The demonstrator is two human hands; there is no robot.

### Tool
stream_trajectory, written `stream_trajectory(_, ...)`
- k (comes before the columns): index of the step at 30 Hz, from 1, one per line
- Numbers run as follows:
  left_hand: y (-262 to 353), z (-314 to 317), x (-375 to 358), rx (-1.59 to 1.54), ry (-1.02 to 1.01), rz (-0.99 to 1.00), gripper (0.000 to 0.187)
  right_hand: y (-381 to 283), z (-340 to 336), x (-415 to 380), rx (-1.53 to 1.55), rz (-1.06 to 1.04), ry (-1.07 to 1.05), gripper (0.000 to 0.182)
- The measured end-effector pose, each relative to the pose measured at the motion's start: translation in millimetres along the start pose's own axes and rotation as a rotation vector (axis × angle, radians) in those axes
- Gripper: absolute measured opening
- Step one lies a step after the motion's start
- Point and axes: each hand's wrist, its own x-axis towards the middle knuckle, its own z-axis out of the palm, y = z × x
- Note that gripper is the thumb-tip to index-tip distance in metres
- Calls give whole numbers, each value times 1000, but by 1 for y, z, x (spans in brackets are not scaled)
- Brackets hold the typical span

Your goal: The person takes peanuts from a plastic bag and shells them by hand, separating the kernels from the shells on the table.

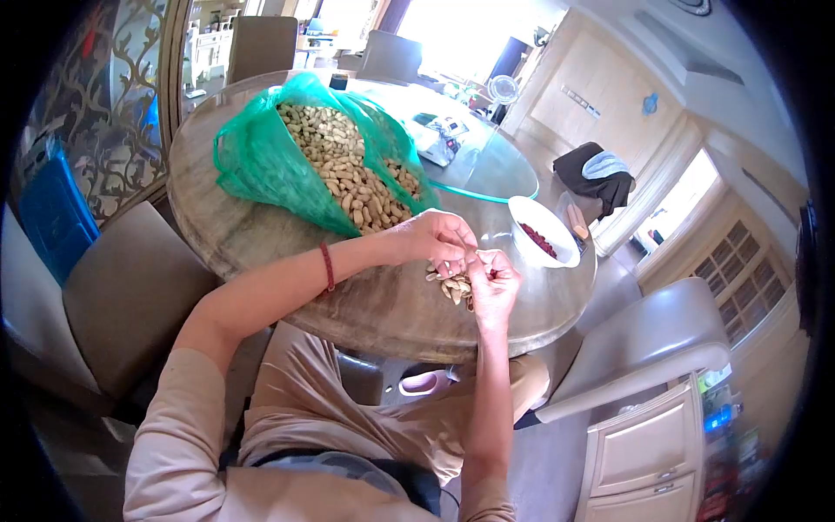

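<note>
My left hand (439,238) and my right hand (495,287) meet over the near part of the round table, fingers pinched together. Between their fingertips is a small pale peanut (481,255), partly covered by the fingers. Just below them on the tabletop lies a small pile of peanut shells (454,288), partly hidden by my hands. Beyond my left hand, a green plastic bag (261,174) lies open, full of unshelled peanuts (335,161). To the right of my right hand is a white bowl (565,252) with dark red peanut kernels (539,240) in it.
The round table (383,309) has a marbled top and a glass turntable (500,165). A white and grey package (439,139) lies behind the bag. Chairs stand around, including a beige one (644,335) at right and one (130,296) at left. A dark cloth (591,178) hangs beyond the bowl.
</note>
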Motion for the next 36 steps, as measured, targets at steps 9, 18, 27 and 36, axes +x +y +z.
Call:
stream_trajectory(9,8,1,-4,390,-12,149,31,6,3,2,-80,-50,-8,22)
stream_trajectory(18,6,4,-5,447,86,185,28,4,5,0,-181,-53,0,20)
stream_trajectory(27,-5,2,-2,181,179,147,19,4,0,1,54,108,-7,14)
stream_trajectory(36,-4,-1,0,0,181,58,26,9,-6,4,194,243,24,16)
